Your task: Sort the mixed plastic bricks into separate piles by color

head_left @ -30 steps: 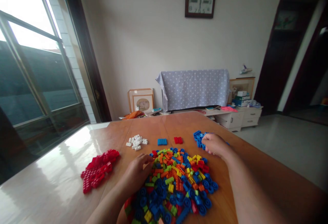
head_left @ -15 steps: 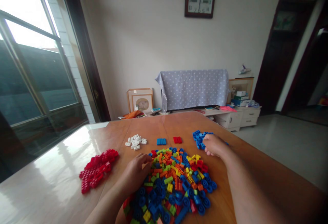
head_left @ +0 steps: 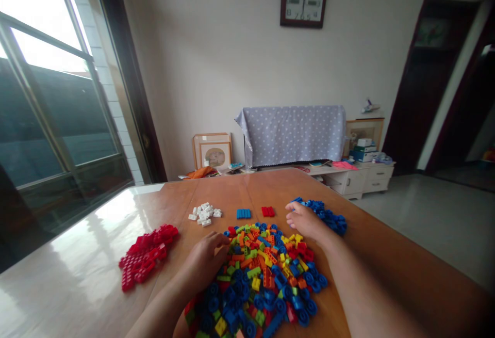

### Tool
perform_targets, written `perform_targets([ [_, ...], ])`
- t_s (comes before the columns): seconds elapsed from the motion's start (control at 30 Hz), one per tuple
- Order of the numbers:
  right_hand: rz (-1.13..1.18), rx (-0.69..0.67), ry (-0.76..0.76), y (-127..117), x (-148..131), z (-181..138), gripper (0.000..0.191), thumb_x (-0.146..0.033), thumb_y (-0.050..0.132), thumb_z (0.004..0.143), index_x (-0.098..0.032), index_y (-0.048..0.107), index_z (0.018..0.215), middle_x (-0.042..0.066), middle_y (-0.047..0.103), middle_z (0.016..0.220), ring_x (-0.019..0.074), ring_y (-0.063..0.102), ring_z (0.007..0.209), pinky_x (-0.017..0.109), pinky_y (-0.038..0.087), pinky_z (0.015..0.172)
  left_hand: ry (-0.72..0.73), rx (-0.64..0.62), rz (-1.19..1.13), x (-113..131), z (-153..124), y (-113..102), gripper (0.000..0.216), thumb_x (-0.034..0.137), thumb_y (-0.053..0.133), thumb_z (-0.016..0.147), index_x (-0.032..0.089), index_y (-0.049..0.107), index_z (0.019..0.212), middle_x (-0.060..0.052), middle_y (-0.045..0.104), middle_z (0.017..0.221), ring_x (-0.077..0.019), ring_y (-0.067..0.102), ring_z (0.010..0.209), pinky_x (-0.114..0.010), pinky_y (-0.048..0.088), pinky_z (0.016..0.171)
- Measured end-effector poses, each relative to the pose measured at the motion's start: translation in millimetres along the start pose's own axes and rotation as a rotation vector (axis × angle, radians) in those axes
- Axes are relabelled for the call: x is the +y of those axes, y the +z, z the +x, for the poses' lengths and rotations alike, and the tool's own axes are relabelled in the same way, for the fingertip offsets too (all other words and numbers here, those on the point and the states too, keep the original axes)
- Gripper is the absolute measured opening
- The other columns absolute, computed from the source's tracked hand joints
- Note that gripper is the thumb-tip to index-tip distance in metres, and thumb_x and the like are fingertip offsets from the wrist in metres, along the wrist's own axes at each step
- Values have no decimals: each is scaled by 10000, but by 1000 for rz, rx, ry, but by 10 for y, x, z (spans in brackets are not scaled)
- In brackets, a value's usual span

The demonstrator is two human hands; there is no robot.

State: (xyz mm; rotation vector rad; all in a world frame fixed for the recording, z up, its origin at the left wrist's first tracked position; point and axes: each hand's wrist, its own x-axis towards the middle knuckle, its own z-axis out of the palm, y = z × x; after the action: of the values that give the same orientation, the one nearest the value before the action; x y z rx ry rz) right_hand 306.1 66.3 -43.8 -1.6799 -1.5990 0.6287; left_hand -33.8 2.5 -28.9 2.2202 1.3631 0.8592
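Observation:
A large mixed heap of toy building bricks in blue, orange, yellow, green and red covers the near middle of the table. My left hand rests against the heap's left edge, fingers loosely bent, thumb apart; I see nothing held in it. Beside a pile of blue bricks, on its left, is my right hand, its fingers pointing left and slightly apart. No brick shows in it. Left of this hand lie a short row of red bricks and a row of blue bricks.
White bricks form a small pile beyond my left hand. Red studded bricks lie in a pile further left. The wooden table reaches toward a white low cabinet by the wall, with a cloth-covered object on it.
My right hand has moved left from over the blue pile, so more of that pile shows. Its fingers have loosened and spread. My left hand has stayed in place.

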Motion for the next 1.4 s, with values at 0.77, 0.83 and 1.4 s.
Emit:
perform_targets([
  [0.77, -421, -199, 79, -285, -141, -212, 182, -237, 567, 776, -169, 632, 621, 38, 598, 515, 150, 539, 529, 257, 300, 536, 15, -12, 102, -35, 2, 12, 213, 337, 502, 903, 225, 667, 980, -47, 664, 995, -198, 612, 907, -277, 445, 786],
  [0.83, -424, -236, 74, -247, -125, -202, 188, -246, 599, 761, -167, 619, 592, 32, 587, 506, 148, 531, 520, 256, 301, 533, 11, -22, 100, -12, -7, 3, 210, 332, 501, 904, 223, 665, 977, -48, 657, 995, -194, 610, 905, -275, 442, 785],
  [1.4, -43, -281, -149, 61, -225, -258, 227, -237, 513, 802, -176, 684, 938, 11, 688, 792, 139, 590, 694, 213, 389, 579, -10, -96, 121, 131, -28, -40, 192, 288, 495, 877, 218, 662, 939, -41, 636, 965, -173, 596, 849, -250, 429, 726],
])
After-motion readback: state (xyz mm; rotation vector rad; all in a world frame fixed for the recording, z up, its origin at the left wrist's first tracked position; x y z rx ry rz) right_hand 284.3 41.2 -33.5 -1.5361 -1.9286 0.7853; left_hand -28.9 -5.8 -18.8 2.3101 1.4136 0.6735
